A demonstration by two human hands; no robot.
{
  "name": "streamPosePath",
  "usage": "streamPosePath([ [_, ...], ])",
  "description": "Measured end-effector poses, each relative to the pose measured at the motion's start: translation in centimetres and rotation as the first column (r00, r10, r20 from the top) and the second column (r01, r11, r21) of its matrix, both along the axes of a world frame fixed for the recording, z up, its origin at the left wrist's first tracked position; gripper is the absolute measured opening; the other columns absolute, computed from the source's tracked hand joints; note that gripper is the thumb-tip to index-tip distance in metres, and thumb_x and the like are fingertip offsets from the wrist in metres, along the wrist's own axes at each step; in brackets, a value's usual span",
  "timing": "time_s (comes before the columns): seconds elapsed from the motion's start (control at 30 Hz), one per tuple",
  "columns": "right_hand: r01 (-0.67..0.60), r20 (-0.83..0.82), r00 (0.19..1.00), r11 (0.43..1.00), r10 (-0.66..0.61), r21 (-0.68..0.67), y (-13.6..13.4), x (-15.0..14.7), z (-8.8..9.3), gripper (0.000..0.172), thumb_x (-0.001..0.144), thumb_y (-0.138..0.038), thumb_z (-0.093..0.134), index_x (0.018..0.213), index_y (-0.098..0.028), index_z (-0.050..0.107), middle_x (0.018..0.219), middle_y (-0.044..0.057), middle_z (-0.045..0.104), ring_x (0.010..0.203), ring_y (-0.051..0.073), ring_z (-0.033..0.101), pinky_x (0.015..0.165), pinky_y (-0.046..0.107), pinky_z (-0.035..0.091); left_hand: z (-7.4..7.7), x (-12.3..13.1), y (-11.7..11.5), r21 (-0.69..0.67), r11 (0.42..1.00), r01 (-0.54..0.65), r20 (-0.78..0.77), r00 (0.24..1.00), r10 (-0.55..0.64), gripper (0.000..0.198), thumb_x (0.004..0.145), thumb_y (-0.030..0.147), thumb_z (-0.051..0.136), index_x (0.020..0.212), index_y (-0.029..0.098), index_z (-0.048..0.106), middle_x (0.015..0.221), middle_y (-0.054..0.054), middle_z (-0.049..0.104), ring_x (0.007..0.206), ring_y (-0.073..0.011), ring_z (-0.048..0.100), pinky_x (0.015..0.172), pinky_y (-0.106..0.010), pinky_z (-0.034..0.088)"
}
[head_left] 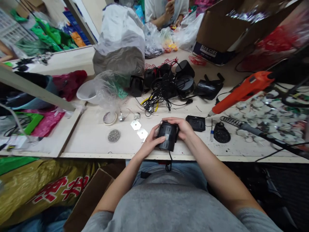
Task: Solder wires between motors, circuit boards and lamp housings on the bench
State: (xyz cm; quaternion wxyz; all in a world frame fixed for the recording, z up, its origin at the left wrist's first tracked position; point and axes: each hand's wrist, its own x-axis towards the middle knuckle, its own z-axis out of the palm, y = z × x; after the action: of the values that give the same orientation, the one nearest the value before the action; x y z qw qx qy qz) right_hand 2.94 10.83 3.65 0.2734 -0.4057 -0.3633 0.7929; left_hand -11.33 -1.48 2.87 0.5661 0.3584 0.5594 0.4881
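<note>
Between both my hands is a black plastic device housing (pixel 167 135), held just above the front edge of the bench, its cord hanging down toward my lap. My left hand (pixel 154 138) grips its left side, thumb lying across the front. Along the top and right side curls my right hand (pixel 182 127). To the right lie a black rectangular plastic part (pixel 196 123), a small screwdriver (pixel 211 133) and a round black base (pixel 221 132). Left of the housing are white hexagonal plates (pixel 135 125), a roll of tape (pixel 110 118) and a dish of small screws (pixel 114 136).
An orange electric screwdriver (pixel 241 91) and a spring-shaped soldering iron holder (pixel 231 121) reach in from the right, by many small wired parts (pixel 263 109). Black corded devices (pixel 166 80) are heaped behind. A large white sack (pixel 120 35), a cardboard box (pixel 222 32) and a co-worker (pixel 166 13) are farther back.
</note>
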Motion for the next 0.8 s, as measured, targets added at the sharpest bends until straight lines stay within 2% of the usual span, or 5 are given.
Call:
streamPosePath([
  [0.37,0.205,0.147,0.935,0.832,-0.322,0.516,-3.3,0.4,1.2,0.022,0.07,-0.037,0.073,0.088,-0.025,0.078,0.113,0.008,0.068,0.12,0.03,0.056,0.114,0.047,0.037,1.3,0.1,-1.3,0.139,0.99,-0.031,-0.631,0.767,0.112,0.083,0.062,0.037,0.089,0.137,0.025,0.054,0.133,-0.01,0.062,0.123,-0.0326,0.06,0.107,-0.052,0.047],
  [0.4,0.256,0.137,0.897,0.749,-0.42,0.611,-3.6,1.7,1.9,0.022,0.072,-0.036,0.074,0.093,-0.027,0.076,0.117,0.008,0.063,0.125,0.03,0.052,0.118,0.048,0.033,1.4,0.1,-1.3,0.131,0.991,-0.008,-0.652,0.752,0.092,0.079,0.065,0.035,0.088,0.136,0.026,0.054,0.132,-0.01,0.063,0.122,-0.0321,0.061,0.107,-0.051,0.048],
  [0.5,0.387,-0.214,0.502,-0.003,-0.838,0.922,-3.0,6.6,4.0,0.029,0.077,-0.031,0.078,0.103,-0.028,0.066,0.11,0.007,0.056,0.114,0.03,0.056,0.104,0.052,0.045,1.4,-0.2,-1.5,0.126,0.989,0.077,-0.705,0.709,0.035,0.073,0.07,0.033,0.084,0.137,0.027,0.054,0.131,-0.009,0.062,0.124,-0.0316,0.06,0.107,-0.05,0.049],
  [0.53,0.408,-0.292,0.41,-0.113,-0.864,0.906,-2.2,8.2,4.6,0.039,0.076,-0.028,0.08,0.11,-0.028,0.063,0.114,0.007,0.055,0.112,0.03,0.058,0.099,0.051,0.047,1.5,-0.2,-1.6,0.133,0.986,0.1,-0.721,0.692,0.027,0.074,0.071,0.033,0.083,0.138,0.026,0.054,0.133,-0.01,0.059,0.126,-0.032,0.059,0.108,-0.05,0.049],
  [0.8,0.167,0.195,0.799,0.521,-0.569,0.837,4.5,10.5,6.0,0.054,0.088,-0.059,0.068,0.132,-0.029,0.059,0.13,0.014,0.059,0.122,0.036,0.06,0.086,0.05,0.055,1.5,1.4,-1.4,0.199,0.975,0.1,-0.815,0.569,0.109,0.074,0.072,0.045,0.084,0.137,0.023,0.055,0.142,-0.015,0.051,0.13,-0.0381,0.051,0.11,-0.058,0.046],
])
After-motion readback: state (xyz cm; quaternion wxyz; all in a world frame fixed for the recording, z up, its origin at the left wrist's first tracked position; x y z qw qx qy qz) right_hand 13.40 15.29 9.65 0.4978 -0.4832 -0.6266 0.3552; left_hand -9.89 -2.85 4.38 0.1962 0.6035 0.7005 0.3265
